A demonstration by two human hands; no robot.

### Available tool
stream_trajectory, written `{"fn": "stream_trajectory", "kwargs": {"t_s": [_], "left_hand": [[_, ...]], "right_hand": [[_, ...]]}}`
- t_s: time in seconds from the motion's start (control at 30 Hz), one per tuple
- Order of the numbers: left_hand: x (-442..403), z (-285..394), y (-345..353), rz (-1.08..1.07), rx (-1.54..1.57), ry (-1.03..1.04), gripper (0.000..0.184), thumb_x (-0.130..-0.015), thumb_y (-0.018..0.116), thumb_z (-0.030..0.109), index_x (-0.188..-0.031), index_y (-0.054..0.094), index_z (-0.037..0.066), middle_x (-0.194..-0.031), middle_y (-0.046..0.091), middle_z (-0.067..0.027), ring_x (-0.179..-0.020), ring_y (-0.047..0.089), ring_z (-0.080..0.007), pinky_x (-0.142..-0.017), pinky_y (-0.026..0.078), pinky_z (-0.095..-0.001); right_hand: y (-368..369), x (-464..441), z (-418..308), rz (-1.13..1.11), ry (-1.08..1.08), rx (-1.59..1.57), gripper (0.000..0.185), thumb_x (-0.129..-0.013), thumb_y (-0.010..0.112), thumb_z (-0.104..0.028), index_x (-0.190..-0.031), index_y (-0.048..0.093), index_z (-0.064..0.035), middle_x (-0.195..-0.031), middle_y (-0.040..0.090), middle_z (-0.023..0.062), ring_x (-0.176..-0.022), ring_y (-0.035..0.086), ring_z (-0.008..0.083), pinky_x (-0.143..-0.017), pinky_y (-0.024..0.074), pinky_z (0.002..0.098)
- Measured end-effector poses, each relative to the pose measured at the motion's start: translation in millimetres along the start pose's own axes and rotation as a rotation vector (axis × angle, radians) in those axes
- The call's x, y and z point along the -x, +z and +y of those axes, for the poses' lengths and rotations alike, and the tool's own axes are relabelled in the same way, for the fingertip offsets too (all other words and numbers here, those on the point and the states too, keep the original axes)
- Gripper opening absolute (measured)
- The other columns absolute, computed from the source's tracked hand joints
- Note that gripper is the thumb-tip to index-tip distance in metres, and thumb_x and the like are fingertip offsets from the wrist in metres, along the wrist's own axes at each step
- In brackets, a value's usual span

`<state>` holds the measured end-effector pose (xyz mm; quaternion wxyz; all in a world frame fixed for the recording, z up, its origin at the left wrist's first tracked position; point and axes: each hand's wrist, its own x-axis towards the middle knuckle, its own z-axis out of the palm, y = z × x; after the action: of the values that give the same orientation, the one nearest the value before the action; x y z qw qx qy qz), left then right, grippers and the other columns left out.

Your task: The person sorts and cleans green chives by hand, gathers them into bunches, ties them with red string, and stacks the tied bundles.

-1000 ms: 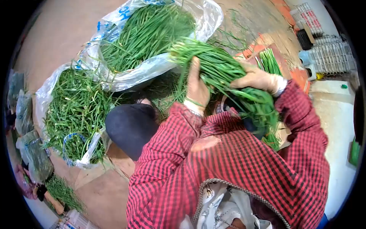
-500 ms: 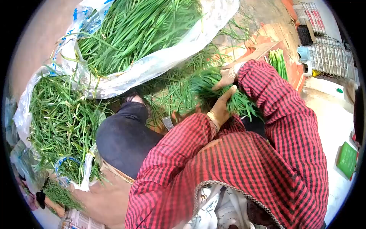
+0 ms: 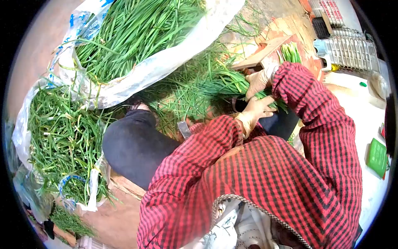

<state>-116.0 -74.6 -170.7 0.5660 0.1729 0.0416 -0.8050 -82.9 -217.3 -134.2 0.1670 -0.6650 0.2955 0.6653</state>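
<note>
My right hand (image 3: 258,83), in a pale glove, is closed around a bunch of garlic chives (image 3: 226,84). The long leaves spread leftward from it, and a few ends show to the right, below my wrist. My left hand (image 3: 253,113), gloved too, is just below with its fingers spread against the near side of the bunch. Loose chive leaves (image 3: 182,99) lie scattered under and left of the bunch. Another bundle of chives (image 3: 291,52), with pale cut ends, stands beyond my right forearm by a wooden board (image 3: 265,52).
An open plastic bag (image 3: 166,58) full of chives lies at the upper left. Below it is a heap of tangled leaves (image 3: 66,141) in more plastic. A wire rack (image 3: 352,52) and a green box (image 3: 377,157) are on the right. My bent knee (image 3: 134,143) is left of centre.
The bunch has turned, and its leaves now extend left. My left hand has moved slightly right and down, its fingers spreading. The view has shifted a little.
</note>
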Motion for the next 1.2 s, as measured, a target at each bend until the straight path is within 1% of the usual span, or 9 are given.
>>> {"fn": "stream_trajectory", "kwargs": {"t_s": [0.47, 0.6, 0.67, 0.73, 0.8, 0.83, 0.97, 1.07, 1.2], "left_hand": [[42.1, 2.7, 4.2, -0.035, -0.209, 0.378, 0.056, -0.093, 0.061, 0.019, -0.138, 0.037, -0.002, -0.107, 0.067, -0.0169, -0.086, 0.066, -0.0182, -0.072, 0.052, -0.0278], [42.3, 18.1, -51.4, 0.352, -0.221, 0.58, 0.023, -0.088, 0.05, 0.005, -0.108, 0.06, -0.002, -0.082, 0.068, -0.0102, -0.067, 0.062, -0.0129, -0.063, 0.049, -0.0231], [56.4, 47.9, -64.9, 0.648, -0.149, 0.747, 0.02, -0.087, 0.047, 0.003, -0.101, 0.06, -0.001, -0.074, 0.064, -0.0068, -0.062, 0.058, -0.0104, -0.058, 0.046, -0.0205], [59.4, 71.1, -95.0, 0.735, -0.155, 0.891, 0.022, -0.083, 0.05, -0.002, -0.102, 0.06, 0.002, -0.087, 0.067, -0.0068, -0.069, 0.059, -0.0116, -0.063, 0.047, -0.0234], [54.4, 84.3, -103.0, 0.867, -0.348, 1.046, 0.036, -0.08, 0.051, -0.004, -0.114, 0.058, 0.002, -0.106, 0.065, -0.0101, -0.091, 0.062, -0.0153, -0.08, 0.049, -0.0273], [68.2, 89.3, -94.2, 0.801, -0.5, 0.945, 0.049, -0.078, 0.056, -0.003, -0.127, 0.053, 0.002, -0.124, 0.056, -0.0121, -0.116, 0.054, -0.0209, -0.1, 0.042, -0.0336], [53.6, 88.6, -100.2, 0.688, -1.068, 1.03, 0.072, -0.07, 0.064, 0.002, -0.14, 0.045, 0.007, -0.14, 0.048, -0.0114, -0.135, 0.039, -0.0245, -0.115, 0.026, -0.0345], [56.6, 90.3, -87.1, 0.556, -1.174, 1.039, 0.068, -0.074, 0.067, 0.003, -0.139, 0.047, 0.006, -0.14, 0.049, -0.0102, -0.134, 0.041, -0.0225, -0.114, 0.028, -0.0342], [62.2, 90.5, -79.7, 0.801, -0.683, 0.837, 0.038, -0.084, 0.063, 0.006, -0.121, 0.06, 0.002, -0.113, 0.064, -0.0087, -0.102, 0.061, -0.0201, -0.096, 0.045, -0.0308]], "right_hand": [[-10.4, 73.0, 34.0, 0.243, -0.225, -0.675, 0.061, -0.074, 0.072, -0.008, -0.131, 0.051, -0.0011, -0.104, 0.068, 0.0117, -0.09, 0.065, 0.0203, -0.076, 0.0538, 0.0333], [9.8, 42.2, 10.3, 0.508, -0.244, 0.288, 0.031, -0.069, 0.065, -0.013, -0.098, 0.066, -0.0011, -0.088, 0.068, 0.0195, -0.077, 0.066, 0.03, -0.071, 0.0533, 0.0388], [-4.0, 97.2, -39.8, 0.422, -0.198, 0.144, 0.028, -0.067, 0.065, -0.009, -0.094, 0.068, -0.0005, -0.087, 0.068, 0.0199, -0.08, 0.067, 0.0312, -0.07, 0.0537, 0.0394], [-15.2, 45.9, 1.2, 0.591, -0.349, -0.149, 0.034, -0.064, 0.069, -0.007, -0.098, 0.067, -0.0002, -0.088, 0.068, 0.021, -0.081, 0.067, 0.0325, -0.069, 0.0538, 0.0403], [-13.6, 48.3, -0.7, 0.425, -0.144, 0.187, 0.046, -0.065, 0.073, -0.007, -0.109, 0.063, -0.0002, -0.093, 0.069, 0.0183, -0.086, 0.067, 0.0291, -0.075, 0.0529, 0.0379], [-5.1, 64.9, -12.9, 0.449, -0.213, 0.226, 0.046, -0.067, 0.07, -0.004, -0.112, 0.061, 0.0006, -0.094, 0.069, 0.0165, -0.09, 0.066, 0.0266, -0.078, 0.0519, 0.0363], [-9.2, 73.1, 5.8, 0.523, -0.296, -0.056, 0.042, -0.069, 0.068, 0.001, -0.11, 0.062, -0.0009, -0.091, 0.069, 0.0152, -0.088, 0.066, 0.0261, -0.079, 0.0514, 0.0361], [8.0, 83.4, 7.6, 0.638, -0.566, 0.065, 0.049, -0.07, 0.068, 0.001, -0.118, 0.058, -0.001, -0.101, 0.068, 0.0173, -0.094, 0.064, 0.0246, -0.084, 0.0502, 0.036], [-19.5, 126.5, -2.7, 0.612, -0.132, -0.292, 0.061, -0.07, 0.066, -0.002, -0.13, 0.052, -0.0024, -0.101, 0.068, 0.0191, -0.103, 0.063, 0.0272, -0.089, 0.0489, 0.0362]]}}
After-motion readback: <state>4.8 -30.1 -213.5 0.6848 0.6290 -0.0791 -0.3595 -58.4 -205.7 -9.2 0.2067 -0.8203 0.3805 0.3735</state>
